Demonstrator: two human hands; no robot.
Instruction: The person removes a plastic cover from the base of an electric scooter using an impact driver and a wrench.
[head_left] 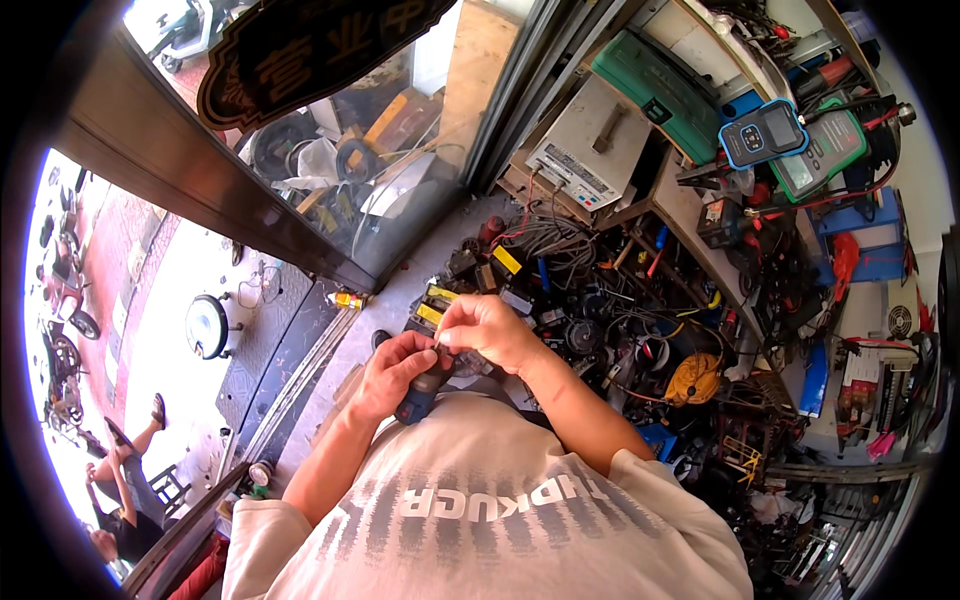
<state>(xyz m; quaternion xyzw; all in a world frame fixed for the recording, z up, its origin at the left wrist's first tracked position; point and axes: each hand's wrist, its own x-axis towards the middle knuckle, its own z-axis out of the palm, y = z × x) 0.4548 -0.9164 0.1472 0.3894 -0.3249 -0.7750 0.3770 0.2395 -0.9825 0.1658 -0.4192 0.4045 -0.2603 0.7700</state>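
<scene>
Close to the person's chest, near the middle of the view, a dark tool body with a blue end (418,402) sits just in front of the pale shirt (480,500), beside the left hand (388,375). That hand's fingers are bent, with the thumb and forefinger near the tool's upper part; whether they are clamped on it cannot be told. The right hand (492,332) comes over from the other side, its thumb and forefinger pinched together on a small pale piece (441,341), too small to make out, just above the left fingertips.

Beyond the hands, yellow-topped blocks (507,260) lie on the floor near a heap of grey cable (575,250). To the right spreads a crowded litter of dark parts, with an orange-yellow coil (693,379) among them. Farther up, a pale boxed instrument (590,145) stands near a green case (655,92), and a blue-rimmed meter (763,134) partly overlaps a green meter (822,152).

At upper left, a dark sign (310,55) hangs by the glass. Outside, a round-topped object (207,326) stands on pale ground, motorbikes (62,380) line the far left, and another person (130,495) sits at lower left.
</scene>
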